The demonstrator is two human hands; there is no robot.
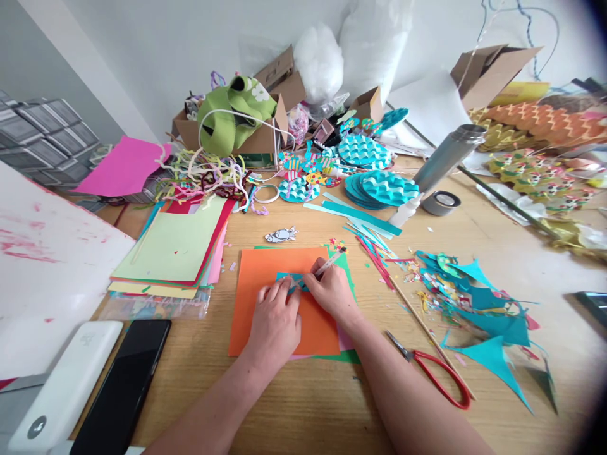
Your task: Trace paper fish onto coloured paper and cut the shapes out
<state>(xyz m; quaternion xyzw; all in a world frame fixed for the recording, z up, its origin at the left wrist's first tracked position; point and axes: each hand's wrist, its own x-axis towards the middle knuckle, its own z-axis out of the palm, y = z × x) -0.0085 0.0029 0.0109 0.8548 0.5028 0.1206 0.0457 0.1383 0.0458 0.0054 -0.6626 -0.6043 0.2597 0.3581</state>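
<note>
My right hand [329,291] is closed round a slim pale pen [331,260] with a dark end, tilted up to the right. Its tip is hidden by my fingers. My left hand [275,318] lies with fingers stretched out, pressing on a small blue piece of paper [283,276]. A small pale shape shows on that paper between the two hands, too covered to make out fully. Beneath both lies an orange sheet [256,272], with green paper [349,268] under it. Just beyond the sheet rests a grey-and-white fish cut-out [281,234].
Red-handled scissors [441,376], a thin wooden stick [417,316] and blue paper scraps [493,360] lie at right. Stacked coloured paper [177,246], a black phone [126,385] and a white power bank [69,379] sit at left. A steel flask [446,158] stands behind.
</note>
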